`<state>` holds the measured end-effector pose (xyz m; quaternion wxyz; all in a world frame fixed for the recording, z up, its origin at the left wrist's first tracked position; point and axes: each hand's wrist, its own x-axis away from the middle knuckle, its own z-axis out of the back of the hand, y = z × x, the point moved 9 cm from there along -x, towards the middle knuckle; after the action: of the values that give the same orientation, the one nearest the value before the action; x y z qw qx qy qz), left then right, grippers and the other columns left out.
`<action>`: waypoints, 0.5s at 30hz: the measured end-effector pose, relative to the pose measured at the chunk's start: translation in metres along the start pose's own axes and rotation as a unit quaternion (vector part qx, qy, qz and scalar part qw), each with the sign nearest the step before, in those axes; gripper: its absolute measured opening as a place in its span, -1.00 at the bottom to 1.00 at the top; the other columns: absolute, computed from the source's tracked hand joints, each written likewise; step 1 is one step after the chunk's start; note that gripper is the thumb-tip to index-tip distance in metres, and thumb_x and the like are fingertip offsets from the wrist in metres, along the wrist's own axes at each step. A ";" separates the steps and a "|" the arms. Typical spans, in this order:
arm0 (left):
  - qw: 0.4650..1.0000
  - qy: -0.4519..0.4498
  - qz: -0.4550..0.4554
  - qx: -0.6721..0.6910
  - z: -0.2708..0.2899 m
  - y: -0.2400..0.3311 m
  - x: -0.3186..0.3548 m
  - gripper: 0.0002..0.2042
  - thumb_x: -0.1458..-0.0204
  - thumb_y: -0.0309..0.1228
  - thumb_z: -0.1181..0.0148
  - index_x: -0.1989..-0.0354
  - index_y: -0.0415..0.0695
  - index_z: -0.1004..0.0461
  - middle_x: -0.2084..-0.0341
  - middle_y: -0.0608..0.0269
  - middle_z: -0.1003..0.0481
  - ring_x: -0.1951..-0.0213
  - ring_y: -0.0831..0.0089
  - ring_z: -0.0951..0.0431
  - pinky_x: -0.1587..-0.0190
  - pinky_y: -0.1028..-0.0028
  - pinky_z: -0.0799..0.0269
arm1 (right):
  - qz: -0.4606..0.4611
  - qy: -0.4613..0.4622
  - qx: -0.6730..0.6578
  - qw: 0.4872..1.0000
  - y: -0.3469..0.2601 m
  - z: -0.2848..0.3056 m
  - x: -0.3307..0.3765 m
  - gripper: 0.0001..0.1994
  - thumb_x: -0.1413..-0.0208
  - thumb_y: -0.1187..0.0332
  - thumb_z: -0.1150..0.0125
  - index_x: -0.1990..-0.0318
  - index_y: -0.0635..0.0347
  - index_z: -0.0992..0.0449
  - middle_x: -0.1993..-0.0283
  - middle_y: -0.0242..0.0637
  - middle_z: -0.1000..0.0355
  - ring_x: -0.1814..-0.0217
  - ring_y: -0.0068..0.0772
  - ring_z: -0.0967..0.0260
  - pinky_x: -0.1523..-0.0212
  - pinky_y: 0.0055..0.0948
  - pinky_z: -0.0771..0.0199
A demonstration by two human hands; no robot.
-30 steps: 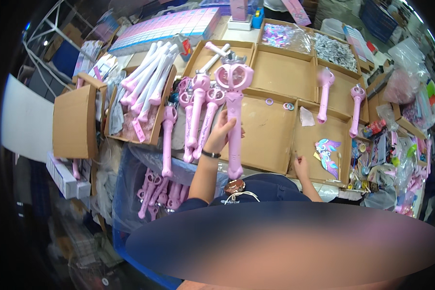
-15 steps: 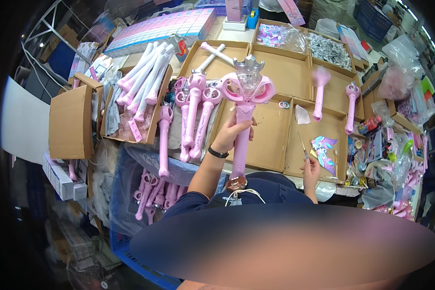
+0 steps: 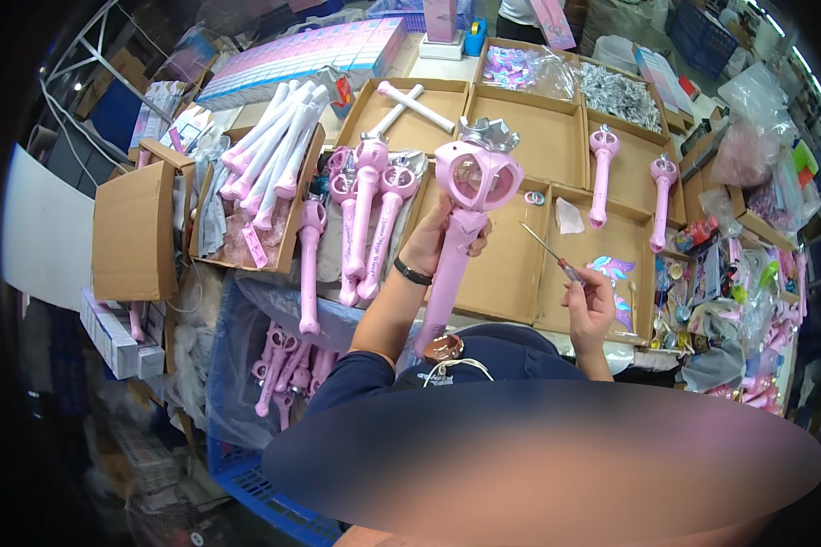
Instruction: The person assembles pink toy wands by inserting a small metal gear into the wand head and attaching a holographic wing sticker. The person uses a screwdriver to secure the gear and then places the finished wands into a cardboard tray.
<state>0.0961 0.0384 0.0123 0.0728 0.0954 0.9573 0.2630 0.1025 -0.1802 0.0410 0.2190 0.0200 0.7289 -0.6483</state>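
My left hand [image 3: 427, 244] is wrapped round the handle of a pink toy wand [image 3: 445, 283]. It is held tilted, with its round head and silver crown up and its lower end toward my body. My right hand [image 3: 593, 308] pinches the handle of a thin screwdriver [image 3: 545, 244], whose metal shaft points up and left toward the wand but stays apart from it. Behind that hand, shiny blue and purple wing-shaped pieces [image 3: 615, 268] lie in a shallow cardboard tray [image 3: 549, 305], partly hidden by my fingers.
More pink wands [image 3: 365, 210] lie to the left, beside a box [image 3: 287, 242] of white-and-pink sticks. A blue crate [image 3: 274, 488] below holds further wands. Two wands [image 3: 602, 178] rest on the right trays. Farther back are trays of purple pieces [image 3: 513, 68] and silver parts [image 3: 620, 96].
The wand has turned in my left hand, its head now tilted right and showing its round opening. My right hand has lifted the screwdriver up and left.
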 end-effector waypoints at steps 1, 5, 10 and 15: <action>0.999 0.031 -0.011 -0.021 0.003 0.001 0.000 -0.38 0.07 0.20 0.01 0.11 -0.16 -0.32 0.44 0.11 -0.43 0.51 0.37 -0.43 0.51 0.53 -0.32 | 0.039 -0.005 0.066 0.997 -0.011 -0.004 -0.002 -0.82 -0.01 0.56 -0.08 0.18 0.32 -0.37 0.38 -0.32 -0.38 0.46 -0.66 -0.27 0.44 -0.65 -0.31; 0.994 0.086 -0.016 -0.068 0.007 0.000 0.002 -0.42 0.04 0.18 0.02 0.16 -0.15 -0.33 0.46 0.16 -0.44 0.50 0.41 -0.45 0.48 0.52 -0.37 | 0.172 -0.029 0.234 0.956 -0.044 -0.024 -0.006 -0.79 0.11 0.60 -0.17 0.25 0.32 -0.42 0.47 -0.30 -0.35 0.58 -0.60 -0.24 0.56 -0.63 -0.29; 0.987 0.110 -0.024 -0.112 0.009 0.001 0.005 -0.44 0.01 0.17 0.05 0.17 -0.15 -0.33 0.48 0.19 -0.44 0.50 0.44 -0.44 0.48 0.53 -0.35 | 0.186 -0.043 0.282 0.940 -0.052 -0.037 -0.013 -0.77 0.15 0.62 -0.19 0.25 0.30 -0.43 0.45 -0.25 -0.37 0.60 -0.52 -0.28 0.60 -0.58 -0.34; 0.947 0.153 -0.065 -0.275 0.010 0.011 0.010 -0.54 -0.08 0.06 0.08 0.18 -0.15 -0.31 0.49 0.24 -0.42 0.51 0.50 -0.42 0.45 0.55 -0.32 | 0.239 -0.045 0.330 0.912 -0.062 -0.044 -0.013 -0.76 0.16 0.61 -0.20 0.25 0.29 -0.43 0.43 -0.23 -0.39 0.58 -0.46 -0.31 0.57 -0.55 -0.35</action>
<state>0.0901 0.0549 0.0085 -0.0342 -0.0316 0.8517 0.5219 0.0819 -0.1453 0.1064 0.3813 0.2356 0.4358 -0.7805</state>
